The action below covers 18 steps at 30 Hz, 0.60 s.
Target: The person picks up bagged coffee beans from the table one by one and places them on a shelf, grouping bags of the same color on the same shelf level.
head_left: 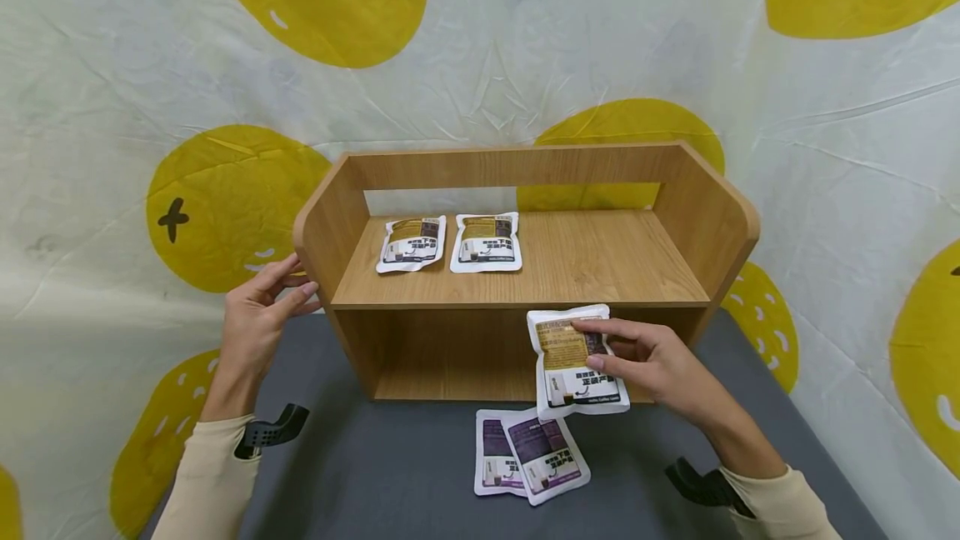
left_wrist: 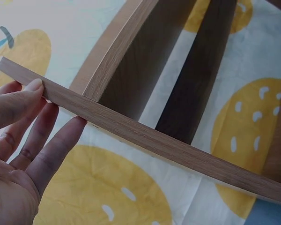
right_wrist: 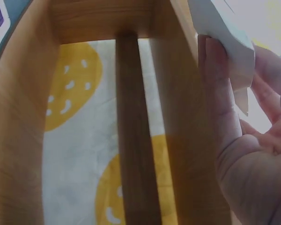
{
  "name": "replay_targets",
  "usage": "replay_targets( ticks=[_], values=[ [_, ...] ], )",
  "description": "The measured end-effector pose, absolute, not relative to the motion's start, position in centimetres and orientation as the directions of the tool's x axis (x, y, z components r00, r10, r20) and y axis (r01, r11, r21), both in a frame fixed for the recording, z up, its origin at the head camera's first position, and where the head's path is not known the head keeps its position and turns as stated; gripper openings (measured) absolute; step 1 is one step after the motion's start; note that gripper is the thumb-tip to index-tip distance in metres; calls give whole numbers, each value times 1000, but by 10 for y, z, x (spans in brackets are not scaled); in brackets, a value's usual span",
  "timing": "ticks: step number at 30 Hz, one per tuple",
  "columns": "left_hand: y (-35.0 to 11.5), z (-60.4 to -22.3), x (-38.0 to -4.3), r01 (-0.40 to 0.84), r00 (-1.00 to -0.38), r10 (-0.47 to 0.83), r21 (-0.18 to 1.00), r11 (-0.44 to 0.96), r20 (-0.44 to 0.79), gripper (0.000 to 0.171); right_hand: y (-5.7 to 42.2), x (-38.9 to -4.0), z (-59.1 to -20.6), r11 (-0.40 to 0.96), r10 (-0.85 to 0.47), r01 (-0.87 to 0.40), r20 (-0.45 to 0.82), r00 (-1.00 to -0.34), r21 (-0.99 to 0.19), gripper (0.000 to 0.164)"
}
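Observation:
My right hand (head_left: 645, 361) pinches a white pouch with a gold-brown label (head_left: 573, 361) between thumb and fingers, in front of the lower opening of a two-tier wooden shelf (head_left: 525, 304). The right wrist view shows the pouch (right_wrist: 229, 40) edge-on in the fingers. At the shelf's left side panel, my left hand (head_left: 262, 315) holds the edge, thumb at the front and fingers along the outer face. Two similar gold-labelled pouches, a left one (head_left: 412, 244) and a right one (head_left: 486, 242), lie side by side on the upper tier.
Two purple-labelled pouches (head_left: 547, 454) lie overlapping on the dark grey tabletop (head_left: 375, 473) before the shelf. Behind stands a white cloth backdrop (head_left: 480, 90) with yellow fruit shapes. A back rail (head_left: 517, 167) and raised side panels bound the upper tier.

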<state>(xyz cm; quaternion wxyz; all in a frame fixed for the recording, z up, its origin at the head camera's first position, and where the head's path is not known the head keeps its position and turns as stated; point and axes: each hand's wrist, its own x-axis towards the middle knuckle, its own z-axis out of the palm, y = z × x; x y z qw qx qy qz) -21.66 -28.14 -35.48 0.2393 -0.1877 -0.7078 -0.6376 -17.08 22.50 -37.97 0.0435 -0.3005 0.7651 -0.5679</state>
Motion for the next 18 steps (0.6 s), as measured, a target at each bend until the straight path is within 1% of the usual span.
replay_targets(
  ticks=[9,18],
  values=[
    [-281,-355,-216,568,-816,-41,813,132,577,49,223,-173,-358,222,-431,-340,221,-875,-914,46],
    [-281,-355,-216,568,-816,-39,813,125,576,49,224,-182,-339,330,-389,-330,191,-901,-884,47]
  ],
)
